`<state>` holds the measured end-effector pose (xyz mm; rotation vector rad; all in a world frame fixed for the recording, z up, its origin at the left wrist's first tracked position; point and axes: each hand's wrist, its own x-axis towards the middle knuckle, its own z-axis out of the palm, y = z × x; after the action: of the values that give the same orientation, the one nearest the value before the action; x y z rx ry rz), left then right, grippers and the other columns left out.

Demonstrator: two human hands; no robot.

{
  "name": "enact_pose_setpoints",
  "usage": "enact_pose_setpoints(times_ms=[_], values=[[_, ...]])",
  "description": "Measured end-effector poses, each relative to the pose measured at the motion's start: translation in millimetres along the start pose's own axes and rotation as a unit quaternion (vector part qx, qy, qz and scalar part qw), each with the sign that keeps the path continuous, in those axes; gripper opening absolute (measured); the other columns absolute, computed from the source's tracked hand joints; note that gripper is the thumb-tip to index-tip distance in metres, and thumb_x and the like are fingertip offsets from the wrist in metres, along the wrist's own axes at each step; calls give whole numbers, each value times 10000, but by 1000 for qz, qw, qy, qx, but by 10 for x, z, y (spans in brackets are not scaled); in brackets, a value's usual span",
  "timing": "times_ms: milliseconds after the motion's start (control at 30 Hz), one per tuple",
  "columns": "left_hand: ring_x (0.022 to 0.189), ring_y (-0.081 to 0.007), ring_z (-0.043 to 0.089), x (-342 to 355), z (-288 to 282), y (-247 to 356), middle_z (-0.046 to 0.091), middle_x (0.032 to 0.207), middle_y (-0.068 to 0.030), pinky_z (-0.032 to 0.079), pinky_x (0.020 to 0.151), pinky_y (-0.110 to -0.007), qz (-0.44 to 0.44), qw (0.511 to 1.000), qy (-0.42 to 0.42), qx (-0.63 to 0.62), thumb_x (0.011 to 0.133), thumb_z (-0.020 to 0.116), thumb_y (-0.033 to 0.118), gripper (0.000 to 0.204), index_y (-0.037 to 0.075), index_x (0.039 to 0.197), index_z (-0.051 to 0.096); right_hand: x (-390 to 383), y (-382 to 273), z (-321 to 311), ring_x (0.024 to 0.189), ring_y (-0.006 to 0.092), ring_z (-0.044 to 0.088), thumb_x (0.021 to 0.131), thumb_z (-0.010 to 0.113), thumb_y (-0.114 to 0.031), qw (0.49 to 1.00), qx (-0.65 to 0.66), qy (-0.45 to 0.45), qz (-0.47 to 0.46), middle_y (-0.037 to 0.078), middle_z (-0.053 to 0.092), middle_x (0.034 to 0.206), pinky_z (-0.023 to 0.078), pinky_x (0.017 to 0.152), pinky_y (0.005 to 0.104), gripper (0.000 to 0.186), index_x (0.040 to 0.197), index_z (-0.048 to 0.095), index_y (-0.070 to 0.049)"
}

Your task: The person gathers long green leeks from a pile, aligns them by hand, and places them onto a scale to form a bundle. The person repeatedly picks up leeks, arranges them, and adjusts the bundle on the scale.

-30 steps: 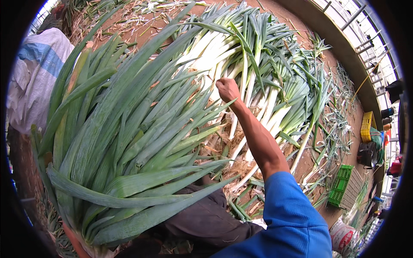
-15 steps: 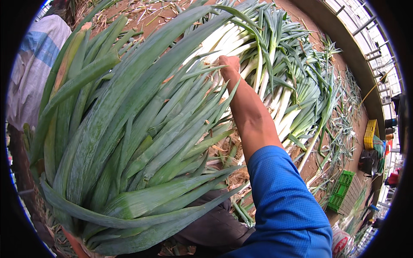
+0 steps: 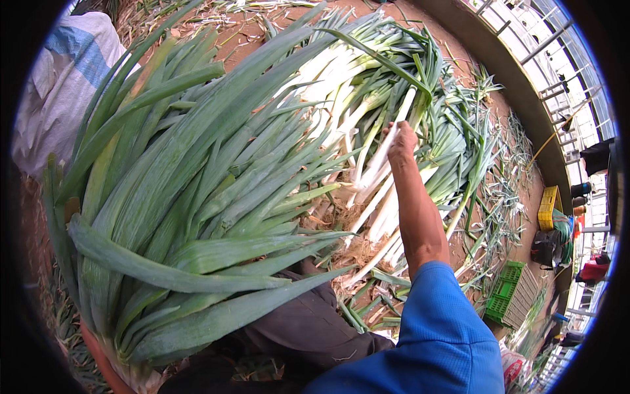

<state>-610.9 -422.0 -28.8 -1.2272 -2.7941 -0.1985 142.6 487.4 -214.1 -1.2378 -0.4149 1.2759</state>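
My right hand (image 3: 402, 140) is closed around the white stalk of a leek (image 3: 378, 161), whose green leaves stretch away over the pile. Beneath it lies a broad heap of leeks (image 3: 453, 157), with white shafts and hairy roots toward me. A large bunch of leeks (image 3: 190, 171) fills the left side, its long green leaves fanning up and right. Part of my left forearm (image 3: 98, 361) shows at the lower left against the base of this bunch. The leaves hide my left hand, so its fingers cannot be seen.
A white sack with a blue stripe (image 3: 79, 59) stands at the far left. On the right are a green crate (image 3: 508, 289), a yellow crate (image 3: 548, 207) and a low curbed wall (image 3: 525, 85). Leaf scraps litter the brown floor. My bent leg (image 3: 308, 322) is below the bunch.
My right hand has moved right and nearer from among the white stalks, and a leek now shows in its grip. The big bunch at the left has shifted only slightly.
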Motion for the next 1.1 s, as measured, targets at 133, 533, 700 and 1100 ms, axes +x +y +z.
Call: enact_pose_setpoints(times_ms=[133,533,700,1100], values=[[1336,-266,606,-17,141,-47,630,1507,-130,437,1170,-388,-202,892,-21,-404,1161,455,416,595,-1,1577,536,-440,-658,40,684,278,704,1075,487,-48,989,-24,-141,-48,141,698,910,575,548,384,456,1519,522,-148],[1301,-328,630,381,127,-443,667,1462,-186,455,1137,-401,-208,914,17,-348,1160,406,439,619,-38,1494,614,-3052,-1723,159,807,105,702,952,759,-30,755,-402,-307,-418,29,813,956,571,756,297,418,1367,739,-79],[1328,-392,622,309,718,76,663,1459,-252,451,1130,-447,-257,920,51,-291,1127,408,518,693,-43,1471,626,-3898,-3173,1129,623,155,674,956,842,-362,616,-474,-195,-598,68,779,801,537,618,338,347,1134,835,-63],[1236,-526,606,339,495,124,699,1266,-314,467,1052,-575,-210,974,77,-44,1141,304,384,541,-12,1193,669,-4291,-1771,1406,636,129,659,1002,796,-142,792,-161,-550,-210,44,697,767,523,602,284,176,978,656,-38]])
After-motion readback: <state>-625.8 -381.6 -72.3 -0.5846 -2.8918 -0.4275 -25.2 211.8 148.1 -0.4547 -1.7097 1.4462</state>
